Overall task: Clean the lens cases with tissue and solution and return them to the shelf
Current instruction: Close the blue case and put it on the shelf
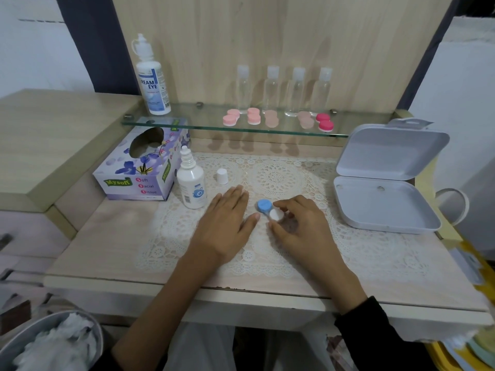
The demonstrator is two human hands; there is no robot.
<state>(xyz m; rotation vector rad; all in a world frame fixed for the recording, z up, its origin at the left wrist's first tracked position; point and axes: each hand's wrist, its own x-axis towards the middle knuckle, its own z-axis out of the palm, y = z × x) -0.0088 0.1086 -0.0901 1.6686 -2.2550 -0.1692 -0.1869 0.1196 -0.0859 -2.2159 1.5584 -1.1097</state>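
Hands flank a blue-and-white lens case (263, 206) lying on the lace mat (278, 178) near the middle of the table (112, 231). The right hand (297, 223) curls thumb and fingers round the case's white-capped end, holding it. The left hand (227, 226) lies flat on the mat with fingers straight, its thumb tip just beside the blue-capped end; whether it touches cannot be told.

Toward the table's left edge stands an uncapped solution bottle (191, 183), with its bottle cap (222, 175) upright on the mat just beside it. A purple tissue box (139, 170) sits in the back left corner. An open white hinged box (383, 204) lies at the right edge.

Along the back, a glass shelf (201, 120) carries a larger solution bottle (153, 81) at its left end, four clear bottles (272, 89), a row of pink lens cases (254, 117) and a red lens case (324, 121) at the right. Crumpled tissues (61, 341) fill a bin (99, 336) below the table's front left corner.
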